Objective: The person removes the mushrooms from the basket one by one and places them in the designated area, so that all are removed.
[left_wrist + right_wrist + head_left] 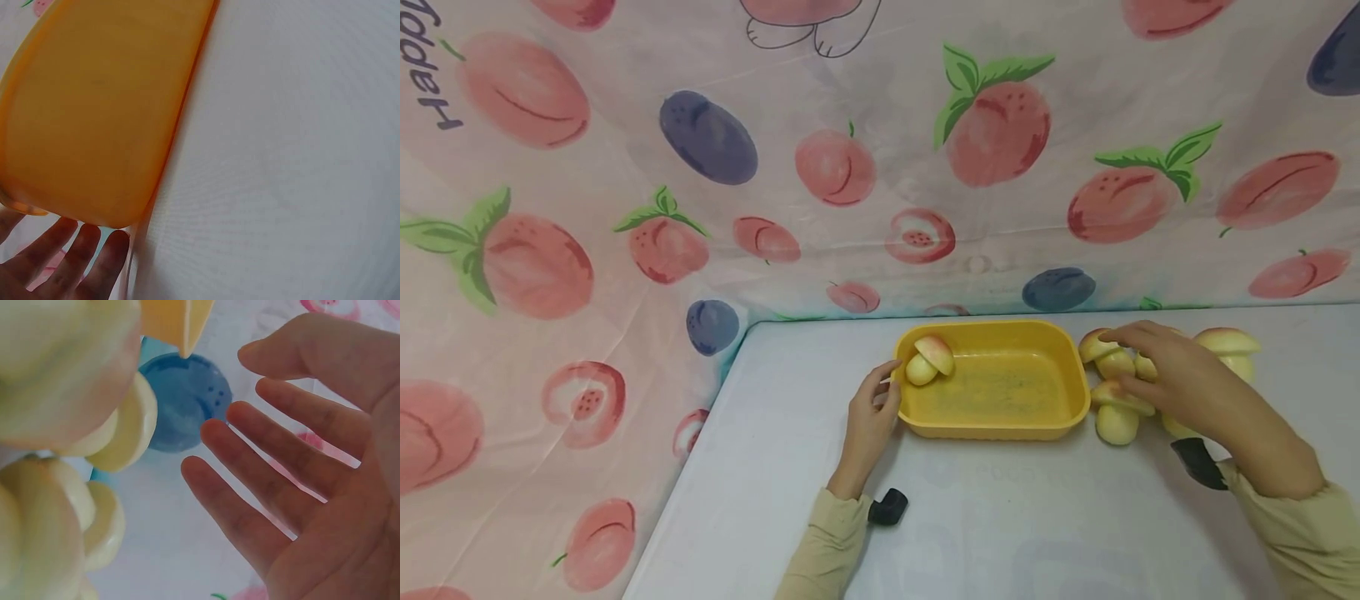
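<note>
A yellow plastic basin (992,432) stands on the table, with one toy mushroom (934,357) lying tilted in its left end. My left hand (872,421) is at the basin's left end, its fingertips at the outer wall; the left wrist view shows these fingers (81,256) spread loosely along the edge. Over a group of toy mushrooms (1117,423) to the right of the basin hovers my right hand (1187,379), partly hiding them. In the right wrist view its fingers (275,459) are extended and hold nothing, with mushrooms (69,375) close by on the left.
The white table (1000,517) extends in front of the basin. Behind it and on the left hangs a fruit-printed cloth (865,92). Another mushroom (1228,346) stands at the group's far right. Black straps (888,507) stick out by both wrists.
</note>
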Demonstrator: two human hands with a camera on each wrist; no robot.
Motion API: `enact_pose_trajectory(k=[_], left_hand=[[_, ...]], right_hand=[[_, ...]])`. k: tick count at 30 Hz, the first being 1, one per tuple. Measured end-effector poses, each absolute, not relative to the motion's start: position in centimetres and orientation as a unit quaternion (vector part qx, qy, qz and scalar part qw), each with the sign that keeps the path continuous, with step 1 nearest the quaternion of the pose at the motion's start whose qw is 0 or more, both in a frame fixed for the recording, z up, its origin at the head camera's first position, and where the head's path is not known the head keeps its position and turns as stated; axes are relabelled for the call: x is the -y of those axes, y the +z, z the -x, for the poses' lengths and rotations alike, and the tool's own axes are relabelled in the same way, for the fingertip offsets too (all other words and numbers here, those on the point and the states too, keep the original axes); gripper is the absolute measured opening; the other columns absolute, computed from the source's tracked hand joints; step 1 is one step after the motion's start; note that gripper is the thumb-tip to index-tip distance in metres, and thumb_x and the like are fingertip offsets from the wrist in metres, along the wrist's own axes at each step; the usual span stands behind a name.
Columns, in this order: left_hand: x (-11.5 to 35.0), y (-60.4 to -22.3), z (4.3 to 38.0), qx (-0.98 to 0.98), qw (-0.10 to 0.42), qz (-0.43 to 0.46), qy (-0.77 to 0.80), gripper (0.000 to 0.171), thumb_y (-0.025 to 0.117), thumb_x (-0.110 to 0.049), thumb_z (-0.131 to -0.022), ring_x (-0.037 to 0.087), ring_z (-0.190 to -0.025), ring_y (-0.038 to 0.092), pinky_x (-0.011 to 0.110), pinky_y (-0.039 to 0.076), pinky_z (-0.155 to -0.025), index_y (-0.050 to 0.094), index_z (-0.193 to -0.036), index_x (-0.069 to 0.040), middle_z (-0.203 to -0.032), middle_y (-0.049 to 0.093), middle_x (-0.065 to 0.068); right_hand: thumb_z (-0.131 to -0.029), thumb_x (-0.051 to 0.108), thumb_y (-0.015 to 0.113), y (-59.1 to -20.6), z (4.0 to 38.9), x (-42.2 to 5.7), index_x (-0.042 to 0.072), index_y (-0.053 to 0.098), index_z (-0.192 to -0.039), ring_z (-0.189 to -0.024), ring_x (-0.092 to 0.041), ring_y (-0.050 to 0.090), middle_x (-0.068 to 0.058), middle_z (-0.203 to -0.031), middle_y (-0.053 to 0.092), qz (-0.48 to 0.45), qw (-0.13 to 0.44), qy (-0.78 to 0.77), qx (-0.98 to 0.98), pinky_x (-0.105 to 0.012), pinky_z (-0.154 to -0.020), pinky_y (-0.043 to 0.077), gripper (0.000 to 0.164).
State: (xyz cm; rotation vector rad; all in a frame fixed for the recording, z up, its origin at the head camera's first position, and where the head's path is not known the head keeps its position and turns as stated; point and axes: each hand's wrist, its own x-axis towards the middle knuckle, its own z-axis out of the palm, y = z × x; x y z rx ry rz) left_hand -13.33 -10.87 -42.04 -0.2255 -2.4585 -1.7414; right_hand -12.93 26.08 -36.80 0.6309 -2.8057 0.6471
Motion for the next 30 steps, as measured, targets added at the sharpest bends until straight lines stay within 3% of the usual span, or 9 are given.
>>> enact_pose_trajectory(k=[6, 13, 23, 30], left_hand=[[10.8, -42.0, 13.3, 0.815, 0.064, 0.073, -0.571, 0.034, 0.050, -0.007, -0.103, 0.035, -0.112, 0.060, 0.024, 0.051, -0.081, 0.058, -0.136, -0.003, -0.136, 0.057, 0.018], [11.1, -43.4, 14.1, 0.814, 0.058, 0.066, -0.575, 0.035, 0.050, -0.008, -0.103, 0.038, -0.113, 0.060, 0.022, 0.050, -0.078, 0.057, -0.137, -0.004, -0.138, 0.056, 0.019], [11.6, -45.9, 15.1, 0.816, 0.068, 0.066, -0.570, 0.033, 0.052, -0.019, -0.104, 0.023, -0.111, 0.061, 0.029, 0.053, -0.082, 0.060, -0.136, -0.021, -0.138, 0.057, 0.003], [11.7, -45.8, 15.1, 0.813, 0.068, 0.075, -0.574, 0.033, 0.052, -0.017, -0.104, 0.023, -0.112, 0.061, 0.028, 0.054, -0.082, 0.059, -0.136, -0.019, -0.138, 0.057, 0.003]], right_hand=[[-0.080, 0.005, 0.079, -36.6, 13.2, -25.1, 0.004, 0.066, -0.120, -0.101, -0.034, 0.062, -0.018, -0.119, 0.065, -0.233, 0.120, 0.218, 0.940, -0.052, -0.078, 0.052, 0.042], [-0.088, 0.010, 0.072, -36.1, 13.7, -23.8, -0.001, 0.061, -0.126, -0.109, -0.039, 0.061, -0.022, -0.126, 0.060, -0.216, 0.074, 0.236, 0.944, -0.057, -0.085, 0.051, 0.041], [-0.092, 0.012, 0.067, -35.4, 14.5, -22.0, -0.003, 0.061, -0.127, -0.099, -0.036, 0.065, -0.025, -0.122, 0.061, -0.219, 0.055, 0.233, 0.946, -0.053, -0.082, 0.054, 0.039], [-0.094, 0.013, 0.066, -35.5, 15.1, -20.8, -0.005, 0.059, -0.129, -0.098, -0.038, 0.065, -0.025, -0.123, 0.061, -0.230, 0.046, 0.239, 0.942, -0.053, -0.083, 0.054, 0.040]])
